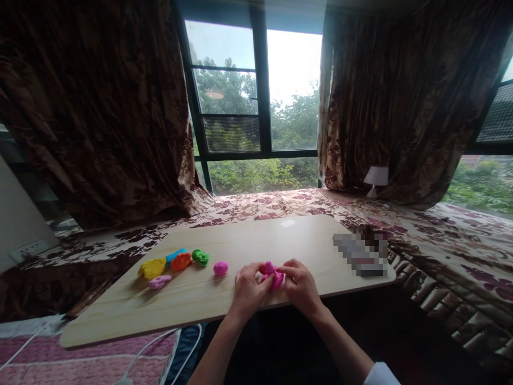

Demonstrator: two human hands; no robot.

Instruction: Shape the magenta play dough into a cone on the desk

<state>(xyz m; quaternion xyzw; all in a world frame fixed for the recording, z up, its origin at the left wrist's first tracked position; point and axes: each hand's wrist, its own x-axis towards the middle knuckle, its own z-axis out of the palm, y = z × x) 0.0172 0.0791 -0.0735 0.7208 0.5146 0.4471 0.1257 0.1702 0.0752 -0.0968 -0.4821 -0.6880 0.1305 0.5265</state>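
My left hand (pixel 249 285) and my right hand (pixel 301 284) meet at the near edge of a light wooden table (pixel 248 240), both pinching a magenta lump of modelling clay (pixel 273 276) between their fingers. Left of them on the table lie a small pink clay ball (pixel 220 268), a green piece (pixel 200 257), an orange piece (pixel 181 261), a blue piece (pixel 176 253), a yellow piece (pixel 152 267) and a pale pink piece (pixel 160 281).
A blurred flat object (pixel 360 251) lies at the table's right end. A floral cloth covers the window ledge (pixel 260 206) behind, with a small white lamp (pixel 375 180) at the right. Dark patterned curtains flank the window. White cables (pixel 160 347) run below the table's front left.
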